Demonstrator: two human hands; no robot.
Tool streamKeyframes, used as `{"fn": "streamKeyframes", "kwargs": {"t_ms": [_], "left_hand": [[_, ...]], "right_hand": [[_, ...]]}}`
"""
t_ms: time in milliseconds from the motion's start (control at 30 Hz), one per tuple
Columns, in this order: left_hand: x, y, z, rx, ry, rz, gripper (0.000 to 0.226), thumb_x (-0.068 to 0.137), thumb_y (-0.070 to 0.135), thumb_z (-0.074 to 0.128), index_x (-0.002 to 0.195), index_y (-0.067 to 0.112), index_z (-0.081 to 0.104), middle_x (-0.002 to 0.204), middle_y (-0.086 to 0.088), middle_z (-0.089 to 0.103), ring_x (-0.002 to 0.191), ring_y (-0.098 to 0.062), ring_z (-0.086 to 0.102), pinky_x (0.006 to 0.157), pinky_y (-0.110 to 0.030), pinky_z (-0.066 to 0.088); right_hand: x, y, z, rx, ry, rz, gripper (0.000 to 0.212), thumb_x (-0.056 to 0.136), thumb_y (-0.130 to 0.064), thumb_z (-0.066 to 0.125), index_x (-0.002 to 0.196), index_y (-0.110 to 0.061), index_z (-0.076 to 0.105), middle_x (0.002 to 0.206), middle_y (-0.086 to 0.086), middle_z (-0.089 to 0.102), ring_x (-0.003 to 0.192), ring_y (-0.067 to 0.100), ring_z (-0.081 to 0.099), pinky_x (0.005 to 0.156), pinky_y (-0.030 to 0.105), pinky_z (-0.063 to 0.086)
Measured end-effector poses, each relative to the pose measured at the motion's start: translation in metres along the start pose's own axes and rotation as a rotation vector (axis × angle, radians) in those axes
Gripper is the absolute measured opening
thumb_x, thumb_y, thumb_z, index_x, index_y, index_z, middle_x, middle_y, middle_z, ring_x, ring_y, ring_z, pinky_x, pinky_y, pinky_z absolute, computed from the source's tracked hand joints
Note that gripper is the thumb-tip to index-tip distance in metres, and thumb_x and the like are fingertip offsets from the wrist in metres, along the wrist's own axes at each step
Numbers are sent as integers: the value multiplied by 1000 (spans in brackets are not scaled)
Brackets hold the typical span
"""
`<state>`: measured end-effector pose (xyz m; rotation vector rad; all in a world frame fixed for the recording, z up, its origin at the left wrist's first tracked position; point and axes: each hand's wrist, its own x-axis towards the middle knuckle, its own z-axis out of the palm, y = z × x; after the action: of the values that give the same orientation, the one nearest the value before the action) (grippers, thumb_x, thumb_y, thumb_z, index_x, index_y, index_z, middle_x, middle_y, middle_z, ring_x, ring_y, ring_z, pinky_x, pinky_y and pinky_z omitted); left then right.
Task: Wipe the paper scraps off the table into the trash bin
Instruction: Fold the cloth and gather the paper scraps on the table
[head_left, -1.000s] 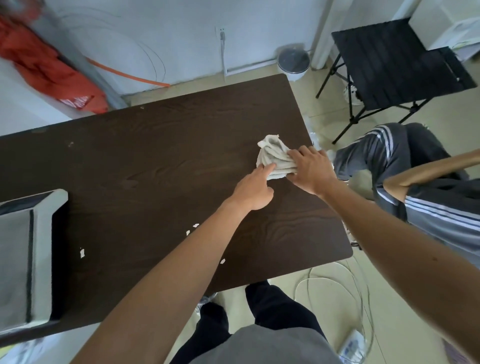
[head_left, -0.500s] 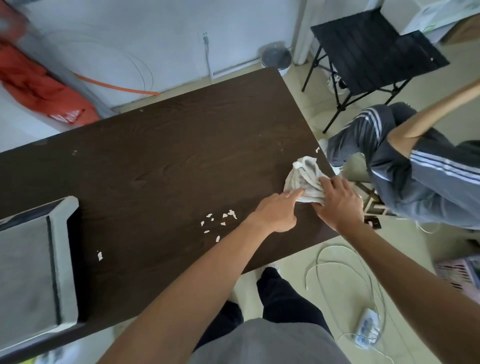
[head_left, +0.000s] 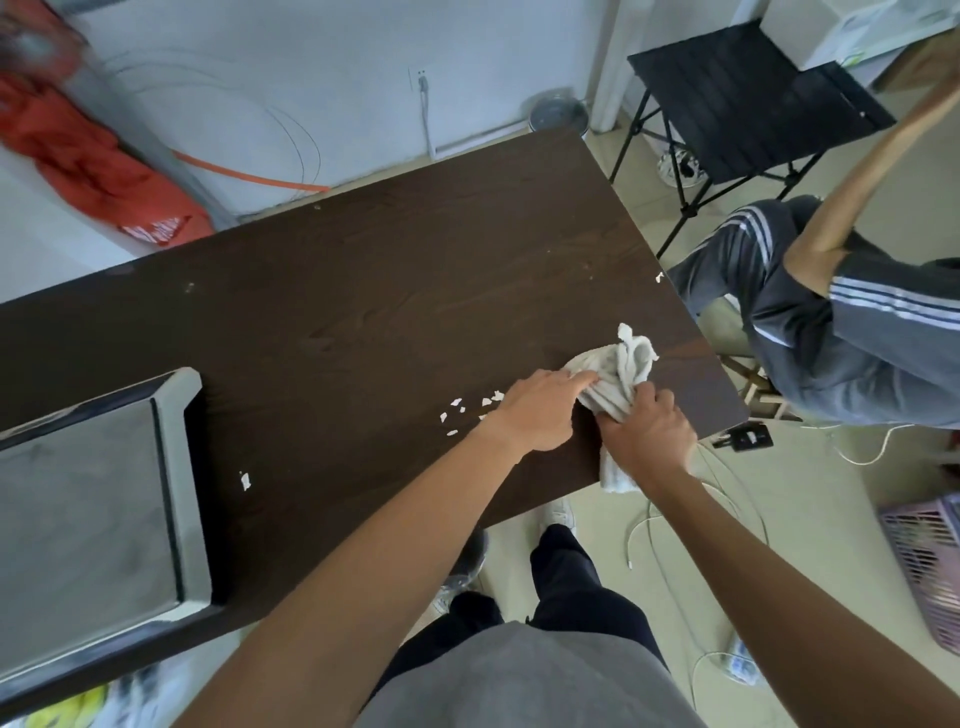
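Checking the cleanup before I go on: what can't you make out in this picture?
Head view:
- Left hand grip on cloth: fingertips hidden under its own knuckles.
- Cloth's middle: covered by right hand.
- Paper scraps: any under the left wrist are hidden.
- Grey container: blurred, cut off by left edge.

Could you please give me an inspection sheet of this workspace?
Surface: dark wooden table.
Job's things: paper scraps clustered beside the left hand; one stray scrap nearer the grey bin; another scrap at the far right edge; cloth bunched near the right corner.
Clutter: nothing seen.
Hands: left hand touches the cloth, grip hidden; right hand grips the cloth, whose tail hangs off the near edge.
Cables: white cables looped on the floor; orange cable along the wall.
Surroundings: black folding table, seated person, pink basket.
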<state>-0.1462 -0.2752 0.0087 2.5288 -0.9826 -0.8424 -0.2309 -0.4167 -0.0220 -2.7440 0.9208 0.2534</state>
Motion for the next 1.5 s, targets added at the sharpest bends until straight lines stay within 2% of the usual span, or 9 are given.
{"fn": "streamKeyframes", "kwargs": {"t_ms": [133,333,600,733,933,1033,1100,1167,1500], "left_hand": [[-13,-26,-18,33,22,-33,76,90,-1,48,155,35,31,151,-1,44,137,-28,41,106,-47,42],[-35,-68,-34,24,53,-165,77,94,1,50,157,37,25,154,-1,41,137,-29,41,109,-44,39],[-59,-103,-39,-33,149,-278,74,90,1,52,153,35,33,140,-5,51,128,-28,49,100,-43,43],[-71,-116,-38,-42,172,-369,60,93,13,60,147,32,41,163,-9,25,142,-33,36,109,-46,38],[-96,-123,-27,6,277,-421,46,85,36,73,124,19,56,167,-3,11,137,-28,42,102,-43,47],[-103,-118,-18,-34,252,-453,46,84,40,74,121,18,55,158,-2,33,128,-25,49,92,-38,47],[-107,-110,-11,-81,273,-435,38,84,42,73,107,20,51,124,1,55,105,-24,60,76,-33,42],[-110,-100,-3,-122,286,-431,39,85,45,72,101,23,45,103,6,55,89,-19,60,71,-32,38],[-123,-65,17,-133,209,-423,33,88,42,70,103,21,51,104,1,68,93,-24,65,76,-37,49]], "right_hand": [[-2,-29,2,82,-87,1,52,87,-53,58,113,-8,53,107,12,57,96,37,61,73,38,42],[18,-73,-1,66,-210,-228,48,89,-52,55,114,-11,55,106,11,58,98,36,62,82,42,48],[55,-120,-12,-84,-355,-545,16,88,-36,54,97,-24,59,91,-3,59,85,23,58,72,33,41],[59,-143,-10,-172,-392,-710,10,88,-31,52,90,-22,57,85,-5,61,82,23,61,68,31,41],[44,-178,-1,-263,-442,-951,10,89,-29,54,92,-22,61,91,-4,63,91,23,63,70,31,43],[39,-182,-1,-345,-448,-1045,23,88,-26,52,106,-22,65,102,0,66,99,26,64,78,35,51],[38,-178,-1,-375,-460,-1070,29,87,-24,51,112,-25,65,104,0,65,102,26,64,81,37,53],[36,-175,-4,-424,-467,-1105,33,87,-22,51,116,-28,65,106,-1,65,104,25,63,81,36,52],[18,-152,-16,-562,-621,-1204,27,85,-21,53,108,-24,66,101,-4,70,95,23,66,69,30,45]]}}
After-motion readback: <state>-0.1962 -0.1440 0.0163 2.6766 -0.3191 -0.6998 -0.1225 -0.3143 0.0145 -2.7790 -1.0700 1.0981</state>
